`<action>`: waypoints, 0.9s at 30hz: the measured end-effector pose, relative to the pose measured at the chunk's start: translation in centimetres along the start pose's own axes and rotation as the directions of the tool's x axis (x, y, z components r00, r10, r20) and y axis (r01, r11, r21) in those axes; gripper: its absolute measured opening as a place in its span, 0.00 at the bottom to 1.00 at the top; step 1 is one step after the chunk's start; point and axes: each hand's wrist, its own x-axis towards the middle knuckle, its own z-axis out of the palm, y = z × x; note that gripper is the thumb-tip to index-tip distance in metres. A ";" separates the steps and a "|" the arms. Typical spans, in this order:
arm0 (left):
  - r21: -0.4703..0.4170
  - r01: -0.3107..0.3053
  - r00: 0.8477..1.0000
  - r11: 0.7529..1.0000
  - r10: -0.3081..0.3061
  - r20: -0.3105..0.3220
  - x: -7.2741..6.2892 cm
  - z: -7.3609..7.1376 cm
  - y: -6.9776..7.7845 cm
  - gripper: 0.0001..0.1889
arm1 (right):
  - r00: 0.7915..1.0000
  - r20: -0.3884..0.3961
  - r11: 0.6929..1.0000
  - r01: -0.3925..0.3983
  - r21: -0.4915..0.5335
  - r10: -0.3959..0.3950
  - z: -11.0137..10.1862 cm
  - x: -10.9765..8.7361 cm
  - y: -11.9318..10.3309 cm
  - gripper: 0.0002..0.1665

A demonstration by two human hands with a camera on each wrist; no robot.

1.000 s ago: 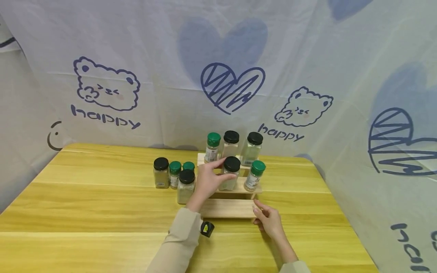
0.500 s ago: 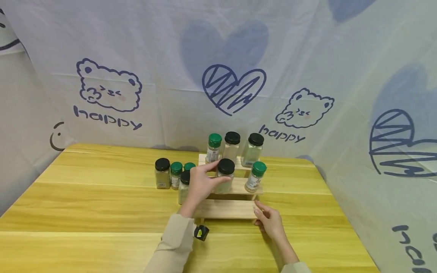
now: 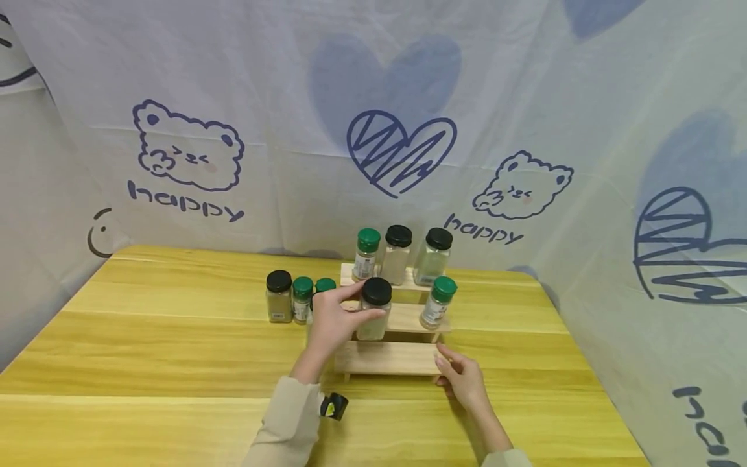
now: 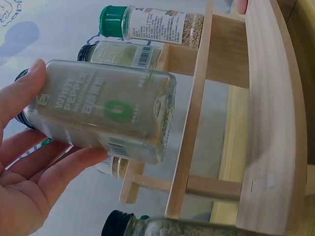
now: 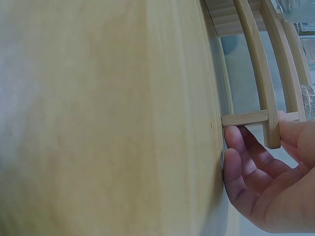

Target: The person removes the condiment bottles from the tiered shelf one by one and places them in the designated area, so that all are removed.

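My left hand point(image 3: 332, 324) holds a clear spice jar point(image 3: 373, 314) with a black lid between thumb and fingers. White pepper is printed on this jar point(image 4: 103, 105) in the left wrist view, and its base is close to the middle shelf point(image 4: 189, 123). The jar stands upright at the left part of the three-step wooden spice rack point(image 3: 388, 358). My right hand point(image 3: 463, 379) pinches the right end of the lowest step, thumb above and fingers point(image 5: 236, 142) below by the leg. A green-capped jar point(image 3: 438, 303) stands on the middle step's right end.
On the top step stand a green-capped jar point(image 3: 366, 253) and two black-lidded jars point(image 3: 397, 254). Left of the rack, on the wooden table point(image 3: 146, 350), several more jars point(image 3: 279, 298) stand grouped, one mostly hidden by my left hand. A printed cloth point(image 3: 280, 97) hangs behind.
My left hand has moved left and slightly toward me with the white pepper jar, along the middle step. My right hand has stayed at the rack's end.
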 end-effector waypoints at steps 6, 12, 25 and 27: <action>-0.059 0.004 1.000 0.998 -0.004 0.004 -0.5 -0.6 -0.3 0.27 | 1.000 -0.001 1.000 0.012 -0.009 -0.012 0.1 0.0 0.0 0.21; -0.165 0.035 0.999 0.986 -0.028 0.044 -0.9 -1.4 -0.5 0.26 | 1.000 0.002 1.000 0.006 -0.007 -0.006 0.1 0.0 0.0 0.21; -0.196 0.068 0.997 0.978 -0.061 0.044 -2.0 -3.3 -0.7 0.27 | 1.000 0.005 1.000 0.008 -0.018 -0.008 0.1 -0.1 -0.2 0.22; -0.201 0.068 0.997 0.977 -0.059 0.050 -2.2 -3.6 -0.8 0.27 | 1.000 0.006 1.000 0.007 -0.015 -0.007 0.1 -0.1 -0.2 0.23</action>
